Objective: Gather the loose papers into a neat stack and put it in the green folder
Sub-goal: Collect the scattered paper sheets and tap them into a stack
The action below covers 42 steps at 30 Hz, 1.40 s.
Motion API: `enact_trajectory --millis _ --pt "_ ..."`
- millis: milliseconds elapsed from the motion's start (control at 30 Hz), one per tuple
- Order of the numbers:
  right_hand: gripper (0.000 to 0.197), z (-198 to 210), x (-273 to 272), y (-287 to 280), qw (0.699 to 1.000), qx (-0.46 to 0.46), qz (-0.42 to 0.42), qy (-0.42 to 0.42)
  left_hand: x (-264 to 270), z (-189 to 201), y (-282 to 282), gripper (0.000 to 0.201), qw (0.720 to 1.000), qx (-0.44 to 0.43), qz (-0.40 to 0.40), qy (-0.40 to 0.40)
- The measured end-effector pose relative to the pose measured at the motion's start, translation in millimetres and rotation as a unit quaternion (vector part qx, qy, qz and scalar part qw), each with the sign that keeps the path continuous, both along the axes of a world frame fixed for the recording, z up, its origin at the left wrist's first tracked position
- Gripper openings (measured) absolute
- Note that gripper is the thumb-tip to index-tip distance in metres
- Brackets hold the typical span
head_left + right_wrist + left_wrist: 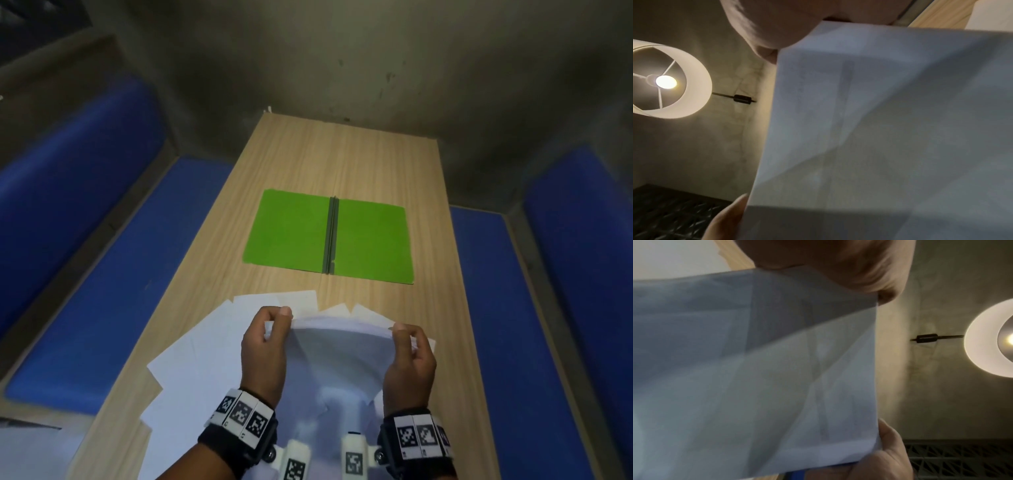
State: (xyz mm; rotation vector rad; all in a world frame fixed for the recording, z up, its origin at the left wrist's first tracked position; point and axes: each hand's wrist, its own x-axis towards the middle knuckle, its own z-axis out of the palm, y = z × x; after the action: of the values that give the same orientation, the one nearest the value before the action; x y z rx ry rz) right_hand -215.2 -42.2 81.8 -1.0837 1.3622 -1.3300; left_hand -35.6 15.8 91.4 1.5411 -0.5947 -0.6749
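Observation:
A bundle of white papers (337,356) stands tilted up on the wooden table (342,161), its top edge raised. My left hand (274,323) pinches the bundle's upper left corner and my right hand (407,337) pinches the upper right corner. More loose white sheets (202,346) lie fanned out flat to the left and behind the bundle. The green folder (329,236) lies open flat farther up the table, dark spine in the middle. In the left wrist view the papers (760,373) fill the frame between thumb and fingers (890,446); the right wrist view shows the same papers (879,129).
Blue padded benches (113,281) run along both sides of the table, another bench (534,342) on the right. A grey wall stands behind the table's far end. A lit round lamp (666,81) hangs overhead.

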Motion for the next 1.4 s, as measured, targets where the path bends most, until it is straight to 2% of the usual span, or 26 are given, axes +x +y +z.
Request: enact_trajectory --millis 67,133,167,233,300,367,467,600,700,800,867,967,1000,1033,1100,1133,1167,1233,1300,1333,1400 --pt "0.050 -7 -4 -1 0.999 -0.022 0.035 -0.009 4 -6 6 0.043 0.999 -0.023 -0.042 0.000" --pt "0.065 -22 -12 -3 0.997 0.025 0.075 -0.007 11 -19 12 0.055 0.994 -0.031 -0.102 0.012" --pt "0.065 -30 -15 -3 0.994 0.061 0.095 -0.007 14 -24 14 0.062 0.991 -0.024 -0.132 0.029" --pt "0.055 -46 -20 0 0.981 0.119 0.146 0.044 20 -34 15 0.068 0.982 0.004 -0.185 0.048" --pt "0.049 -55 -22 2 0.971 0.142 0.166 0.092 23 -38 13 0.059 0.976 0.044 -0.212 0.018" --pt "0.040 -52 -21 1 0.975 0.130 0.160 0.085 25 -40 9 0.052 0.980 0.060 -0.192 0.003" --pt "0.040 -47 -21 -2 0.978 0.100 0.163 0.086 25 -38 7 0.055 0.987 0.054 -0.150 0.022" --pt "0.046 -61 -21 2 0.969 0.124 0.190 0.095 19 -45 13 0.041 0.976 0.103 -0.185 0.045" --pt "0.033 -62 -16 -3 0.962 0.146 0.205 0.104 21 -57 16 0.039 0.969 0.138 -0.195 0.056" --pt "0.029 -36 -1 -21 0.962 0.152 0.217 0.063 34 -52 16 0.056 0.979 0.138 -0.117 0.095" --pt "0.031 -18 15 -30 0.960 0.145 0.234 0.042 48 -48 24 0.070 0.982 0.113 -0.106 0.112" --pt "0.035 -11 44 -38 0.948 0.162 0.274 0.019 71 -42 43 0.071 0.970 0.150 -0.126 0.145" --pt "0.037 -13 56 -38 0.942 0.172 0.288 0.028 79 -40 50 0.063 0.966 0.177 -0.133 0.134" --pt "0.035 -20 67 -38 0.933 0.182 0.306 0.050 87 -39 56 0.049 0.964 0.201 -0.133 0.111" --pt "0.026 -41 87 -34 0.906 0.184 0.350 0.150 101 -37 70 0.022 0.961 0.250 -0.110 0.051" --pt "0.026 -56 94 -30 0.887 0.200 0.355 0.215 110 -37 79 0.020 0.958 0.270 -0.091 0.028" --pt "0.035 -72 101 -25 0.866 0.233 0.346 0.275 120 -42 92 0.022 0.955 0.289 -0.070 0.011" --pt "0.066 -98 110 -12 0.804 0.296 0.322 0.403 137 -52 118 0.025 0.948 0.316 -0.025 0.006" --pt "0.082 -109 119 2 0.741 0.294 0.319 0.513 150 -63 143 0.024 0.938 0.345 0.013 0.007" --pt "0.082 -111 122 9 0.726 0.288 0.316 0.539 154 -66 154 0.022 0.935 0.354 0.028 0.008" --pt "0.080 -118 128 18 0.722 0.297 0.308 0.543 158 -72 174 0.025 0.928 0.367 0.063 0.015"
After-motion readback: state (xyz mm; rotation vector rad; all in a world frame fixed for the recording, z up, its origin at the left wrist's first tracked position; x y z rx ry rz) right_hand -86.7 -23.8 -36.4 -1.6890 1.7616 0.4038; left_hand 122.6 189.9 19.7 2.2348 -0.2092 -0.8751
